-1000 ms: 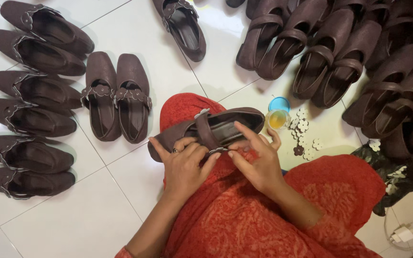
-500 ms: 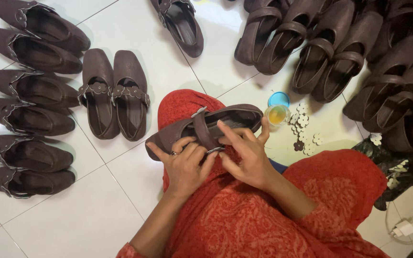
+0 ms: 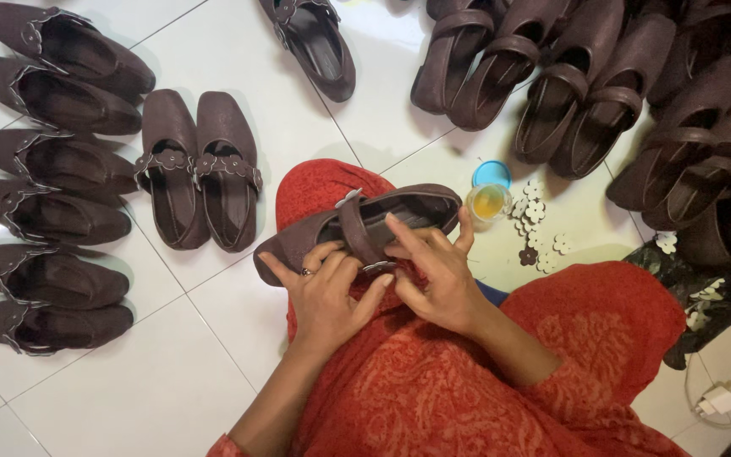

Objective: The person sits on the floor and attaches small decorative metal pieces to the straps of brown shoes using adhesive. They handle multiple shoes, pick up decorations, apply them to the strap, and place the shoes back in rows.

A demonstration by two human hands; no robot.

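Now both hands (image 3: 382, 283) clasp the brown shoe (image 3: 357, 228).

A shoe (image 3: 365, 224) lies across the person's lap, toe to the left, heel to the right; the left hand (image 3: 325, 292) sits under its near side by the toe, the right hand (image 3: 435, 275) beside it toward the heel, both touching the strap (image 3: 355, 230) that crosses the middle. Just right of the heel stands a small jar (image 3: 488, 201) on the floor (image 3: 129, 398), its lid (image 3: 491, 173) behind it; small flower pieces (image 3: 539, 222) lie scattered to the right of the jar. A pair of shoes (image 3: 199, 169) stands left of the lap; further left, a column of shoes (image 3: 48, 186) runs front to back; behind and right, a crowded row of shoes (image 3: 585, 85); a single shoe (image 3: 315, 42) lies behind the lap.
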